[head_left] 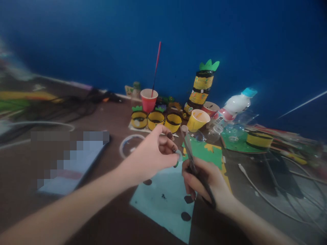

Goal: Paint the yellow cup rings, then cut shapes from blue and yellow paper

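Note:
My left hand (153, 154) reaches in from the lower left, its fingers pinched on a small pale piece (178, 157) just above a light blue sheet (167, 200) with dark spots. My right hand (204, 182) comes from the lower right and grips black-handled scissors (190, 156), whose blades point up and away. The two hands are close together over the sheet. A green sheet (204, 153) lies just behind them.
Behind stand several yellow cups banded in black (155, 119), a red cup (149, 99) with a brush, a stacked yellow tower with a green top (201, 88), a tipped yellow cup (198, 119) and a white bottle (233, 106). A blurred tablet (71, 163) lies left; cables (268, 200) run right.

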Available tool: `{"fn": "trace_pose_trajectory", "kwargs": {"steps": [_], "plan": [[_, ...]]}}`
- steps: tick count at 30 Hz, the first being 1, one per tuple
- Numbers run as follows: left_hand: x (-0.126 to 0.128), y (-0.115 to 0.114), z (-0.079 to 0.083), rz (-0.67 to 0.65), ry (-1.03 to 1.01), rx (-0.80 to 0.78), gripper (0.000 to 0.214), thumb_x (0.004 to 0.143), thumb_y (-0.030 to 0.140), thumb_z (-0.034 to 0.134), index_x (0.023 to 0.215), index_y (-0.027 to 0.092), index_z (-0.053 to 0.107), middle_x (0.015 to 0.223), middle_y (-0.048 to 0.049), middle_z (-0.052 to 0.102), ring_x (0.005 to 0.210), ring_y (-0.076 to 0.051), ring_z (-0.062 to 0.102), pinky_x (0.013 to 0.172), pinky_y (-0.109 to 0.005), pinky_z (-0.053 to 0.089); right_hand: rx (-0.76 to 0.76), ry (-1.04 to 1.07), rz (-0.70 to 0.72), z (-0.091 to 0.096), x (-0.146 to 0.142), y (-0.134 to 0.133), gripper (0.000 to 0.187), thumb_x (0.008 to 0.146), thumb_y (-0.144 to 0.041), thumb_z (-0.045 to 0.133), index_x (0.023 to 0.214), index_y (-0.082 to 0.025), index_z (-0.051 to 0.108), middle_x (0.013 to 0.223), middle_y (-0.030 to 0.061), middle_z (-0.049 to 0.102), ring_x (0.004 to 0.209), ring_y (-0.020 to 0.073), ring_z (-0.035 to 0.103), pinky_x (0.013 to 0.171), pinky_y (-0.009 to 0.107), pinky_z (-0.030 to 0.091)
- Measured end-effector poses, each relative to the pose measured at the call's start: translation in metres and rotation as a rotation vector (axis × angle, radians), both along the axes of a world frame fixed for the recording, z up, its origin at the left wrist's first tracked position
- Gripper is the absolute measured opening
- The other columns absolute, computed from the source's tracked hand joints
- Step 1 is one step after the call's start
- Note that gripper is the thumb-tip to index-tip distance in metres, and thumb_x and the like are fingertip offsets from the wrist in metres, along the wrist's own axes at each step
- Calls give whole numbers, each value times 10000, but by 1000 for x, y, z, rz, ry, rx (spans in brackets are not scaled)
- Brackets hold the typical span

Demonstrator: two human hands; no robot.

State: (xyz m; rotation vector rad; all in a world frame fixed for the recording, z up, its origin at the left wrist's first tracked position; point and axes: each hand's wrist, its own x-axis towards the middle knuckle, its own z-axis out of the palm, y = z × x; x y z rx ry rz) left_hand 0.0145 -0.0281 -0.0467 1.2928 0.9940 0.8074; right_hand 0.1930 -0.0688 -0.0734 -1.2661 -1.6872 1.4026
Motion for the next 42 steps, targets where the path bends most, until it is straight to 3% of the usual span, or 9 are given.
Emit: {"fn": "trace_pose_trajectory", "kwargs": {"steps": [7,13,19,23,27,34,42], "plan": [[4,-6,-4,-153,49,-83,320,710,164,604,936,249,394,799,46,559,682,-102,532,572,-234,407,-25,148,-96,-3,-3,0,187,818,-334,579,774,-178,486,490,-38,558,358,76,511,370,176,444],[7,-5,-11,-115,-32,-88,295,710,154,605,903,239,399,784,44,574,727,-115,562,656,-263,416,-65,175,-106,-4,-4,-2,236,790,-371,613,764,-177,480,472,-39,565,339,80,505,350,182,439],[7,-4,-2,-49,3,-178,170,778,256,551,900,226,437,766,24,585,734,-132,560,689,-290,407,-40,236,-166,-4,-7,-2,234,833,-387,557,772,-189,450,460,-41,570,333,81,507,344,168,399],[10,-5,-3,-62,-40,-153,205,750,227,596,885,214,443,772,28,571,757,-123,563,692,-273,407,-62,259,-198,-3,-8,-1,235,835,-387,560,780,-192,441,461,-46,566,336,78,505,347,163,390],[9,-4,-8,-78,-66,-114,214,744,208,605,872,215,433,761,37,575,745,-111,563,688,-261,408,-45,263,-121,-4,-7,-1,232,846,-389,544,784,-190,442,485,-38,566,364,79,510,371,172,414],[4,-2,-1,57,-25,-20,211,735,215,606,879,224,451,818,18,592,713,-120,561,617,-256,414,-10,175,42,-8,-7,-1,149,848,-289,511,766,-177,455,552,-16,548,472,95,532,467,207,448],[7,-5,-1,52,-61,3,224,724,183,619,847,218,436,804,27,574,740,-118,561,657,-269,433,43,140,72,-10,-5,-4,97,834,-231,494,765,-183,445,550,-18,547,466,99,535,453,201,434]]}}
